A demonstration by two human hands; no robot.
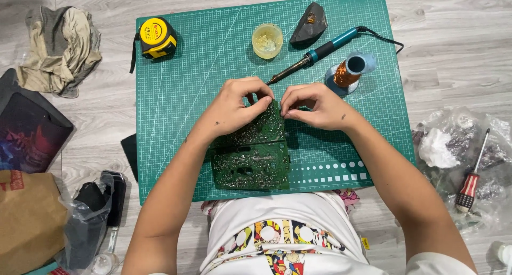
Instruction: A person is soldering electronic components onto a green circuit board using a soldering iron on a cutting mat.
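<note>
Two hands on one green circuit board here, solder side up, lying at the near edge of the green cutting mat. Left hand has its fingers closed over the board's far edge, gripping it; right hand pinches fingertips together right at the board's top corner, on what I cannot tell. Just beyond the hands lies a soldering iron, tip pointing at them. Beside it, a spool of copper wire, a small yellowish tub and a yellow tape measure. Off the mat, right, a red-handled screwdriver rests on plastic bags.
</note>
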